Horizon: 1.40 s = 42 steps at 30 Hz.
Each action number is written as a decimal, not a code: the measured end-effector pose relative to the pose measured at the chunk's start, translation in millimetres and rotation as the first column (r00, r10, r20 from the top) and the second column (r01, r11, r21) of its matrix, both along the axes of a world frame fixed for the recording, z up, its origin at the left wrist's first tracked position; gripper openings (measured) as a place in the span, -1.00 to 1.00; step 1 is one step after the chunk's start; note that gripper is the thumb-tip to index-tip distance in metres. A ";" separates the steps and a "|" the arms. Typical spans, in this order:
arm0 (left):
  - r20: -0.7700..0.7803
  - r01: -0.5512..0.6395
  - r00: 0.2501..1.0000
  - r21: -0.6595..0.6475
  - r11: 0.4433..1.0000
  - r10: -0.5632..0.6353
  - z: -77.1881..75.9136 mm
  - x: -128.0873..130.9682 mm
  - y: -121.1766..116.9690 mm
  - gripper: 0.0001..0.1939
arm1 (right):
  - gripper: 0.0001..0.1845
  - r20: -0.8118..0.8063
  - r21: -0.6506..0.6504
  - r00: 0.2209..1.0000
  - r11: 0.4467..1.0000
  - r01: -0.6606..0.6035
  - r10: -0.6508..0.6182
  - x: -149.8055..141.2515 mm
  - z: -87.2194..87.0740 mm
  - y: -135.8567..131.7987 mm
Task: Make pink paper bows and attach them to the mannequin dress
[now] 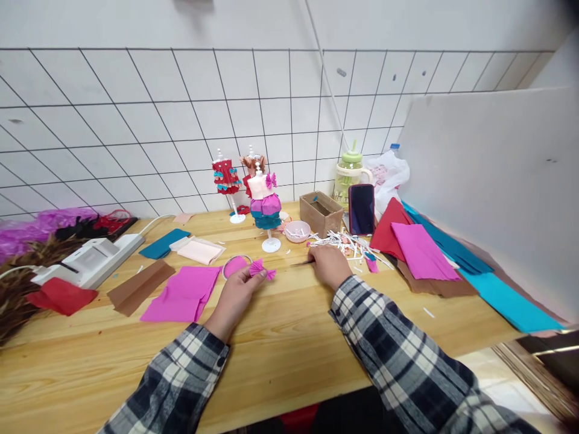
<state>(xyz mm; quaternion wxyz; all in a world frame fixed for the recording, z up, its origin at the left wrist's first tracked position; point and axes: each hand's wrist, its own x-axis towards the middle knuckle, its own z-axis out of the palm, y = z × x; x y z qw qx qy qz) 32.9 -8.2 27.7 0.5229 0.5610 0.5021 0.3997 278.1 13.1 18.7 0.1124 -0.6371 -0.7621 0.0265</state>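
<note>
Between the thumb and fingers of my left hand [236, 296] is a pleated pink paper bow [262, 270]. Just behind that hand a tape ring [225, 260] lies partly over the pink paper. My right hand [332, 266] is closed around a thin, dark, pointed tool [302, 263], its tip directed left, close above the table. The tool's other end is hidden in the fingers. Past both hands stands a small white dress form [271, 245], dressed in a pale pink top, a magenta puffed layer and a teal skirt [266, 219], with a pink bow [271, 180] at its shoulder.
Two more dressed forms, one in a red dress [227, 176], stand behind. White paper strips [346, 243], a pink bowl [297, 231], a cardboard box [321, 214], a phone [361, 210] and a green-lidded jug [351, 175] sit beyond. Coloured paper [425, 250] lies right; a power strip [90, 260] left.
</note>
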 end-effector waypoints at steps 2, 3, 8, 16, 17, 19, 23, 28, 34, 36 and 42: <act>0.001 -0.014 1.000 -0.010 1.000 0.014 -1.0 -1.0 0.4 -0.67 | -0.80 -0.049 -0.009 0.999 1.000 -0.002 0.001 -6.1 4.8 -2.9; 0.004 -0.020 1.000 -0.016 1.000 0.020 -1.2 -1.5 0.6 -0.67 | -0.80 -0.086 -0.011 0.996 1.000 -0.015 0.014 -9.4 8.0 -5.1; 0.125 0.026 0.992 -0.093 0.995 -0.014 0.7 -1.7 0.4 -0.63 | -0.67 -0.286 0.065 0.953 0.994 -0.083 0.098 -26.9 26.5 -22.9; 0.261 0.023 0.965 -0.122 0.992 0.010 1.8 0.2 0.6 -0.76 | -0.65 -0.143 0.181 0.924 0.927 -0.327 0.354 -31.3 38.7 -28.8; 0.266 0.033 0.964 -0.126 0.992 0.001 2.0 0.3 0.5 -0.78 | -0.65 -0.130 0.188 0.924 0.924 -0.332 0.358 -30.5 38.6 -27.8; 0.275 0.049 0.962 -0.130 0.990 -0.012 3.0 0.8 0.0 -0.79 | -0.64 -0.102 0.207 0.931 0.923 -0.326 0.351 -29.3 38.1 -26.3; 0.263 0.082 0.964 -0.135 0.987 -0.044 6.2 2.3 -2.4 -0.79 | -0.62 -0.040 0.224 0.926 0.907 -0.357 0.375 -27.7 36.5 -25.1; 0.203 0.118 0.975 -0.157 0.981 -0.084 7.2 1.9 -4.1 -0.77 | -0.61 -0.028 0.184 0.932 0.919 -0.350 0.360 -27.5 35.5 -25.0; 0.242 0.123 0.967 -0.142 0.982 -0.086 4.3 1.2 -2.9 -0.82 | -0.63 -0.036 0.173 0.933 0.922 -0.347 0.358 -27.6 35.7 -25.6; 0.269 0.115 0.961 -0.146 0.983 -0.073 4.0 1.4 -2.8 -0.84 | -0.62 -0.029 0.172 0.932 0.920 -0.351 0.361 -27.1 35.9 -25.6; 0.305 0.124 0.949 -0.148 0.981 -0.074 4.8 1.9 -3.0 -0.86 | -0.61 -0.005 0.177 0.927 0.913 -0.368 0.375 -26.2 36.6 -25.5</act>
